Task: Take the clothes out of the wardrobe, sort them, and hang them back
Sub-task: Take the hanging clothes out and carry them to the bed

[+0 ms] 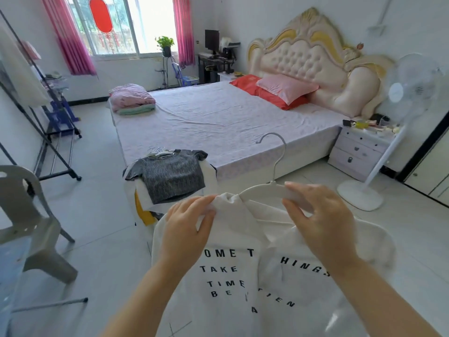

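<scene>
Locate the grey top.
In the head view, the grey top lies left of centre atop a clothes pile beside the bed, beyond the left hand.

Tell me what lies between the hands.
Head view: the bunched collar of the shirt and the middle of the hanger lie between left hand and right hand.

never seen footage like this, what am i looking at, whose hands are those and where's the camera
There is no machine here. These are a person's two bare hands, filmed by one wide-angle camera worn on the head, looking forward and down. The left hand pinches the collar of a white printed shirt. The right hand grips one arm of a white hanger, whose other arm is tucked inside the collar. Ahead, a grey top lies on a small pile of clothes beside the bed. A dark clothes rack stands at the left, with a grey plastic chair nearer the camera.
</scene>
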{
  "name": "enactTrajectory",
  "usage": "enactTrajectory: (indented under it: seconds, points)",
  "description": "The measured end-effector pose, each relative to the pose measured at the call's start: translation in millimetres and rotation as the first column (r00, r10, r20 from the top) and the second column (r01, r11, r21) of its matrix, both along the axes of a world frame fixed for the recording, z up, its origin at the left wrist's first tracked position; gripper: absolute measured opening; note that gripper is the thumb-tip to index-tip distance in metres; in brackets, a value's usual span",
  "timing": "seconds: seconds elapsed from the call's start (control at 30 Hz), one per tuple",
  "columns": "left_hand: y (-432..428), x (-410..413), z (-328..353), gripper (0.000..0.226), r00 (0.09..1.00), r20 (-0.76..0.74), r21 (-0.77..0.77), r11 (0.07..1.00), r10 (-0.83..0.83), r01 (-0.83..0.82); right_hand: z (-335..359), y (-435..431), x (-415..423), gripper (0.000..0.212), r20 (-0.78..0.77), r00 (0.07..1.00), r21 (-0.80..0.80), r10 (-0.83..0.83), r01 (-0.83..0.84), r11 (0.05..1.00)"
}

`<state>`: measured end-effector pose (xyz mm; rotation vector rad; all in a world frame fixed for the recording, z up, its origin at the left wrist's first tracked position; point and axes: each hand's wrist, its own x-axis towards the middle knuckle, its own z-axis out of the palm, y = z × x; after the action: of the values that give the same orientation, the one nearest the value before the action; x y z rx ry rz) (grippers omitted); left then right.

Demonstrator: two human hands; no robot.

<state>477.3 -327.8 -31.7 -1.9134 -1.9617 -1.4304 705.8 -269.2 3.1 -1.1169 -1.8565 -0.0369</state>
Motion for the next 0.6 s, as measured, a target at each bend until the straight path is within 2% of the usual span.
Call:
enactTrajectory:
  seconds: [0.17, 0.33, 0.6]
  points:
    - [63, -38, -20, 0.037, 0.994, 0.003, -0.029, 0.994, 0.107, -0.107, -19, 94, -48, 0.028, -0.035, 0.991, -0.019, 0.129, -0.129, 0.991]
    - [125, -69, -22, 0.037, 0.973, 0.021, -0.065, 0.971, 0.231, -0.229, -25, 186, -95, 0.034, -0.11, 0.948, -0.108, 0.299, -0.311, 0.944]
    - [207, -132, -35, 0.035, 0.917, -0.043, -0.077, 0.914, 0.397, -0.399, -45, 304, -180, 0.031, -0.14, 0.899, -0.244, 0.415, -0.437, 0.866]
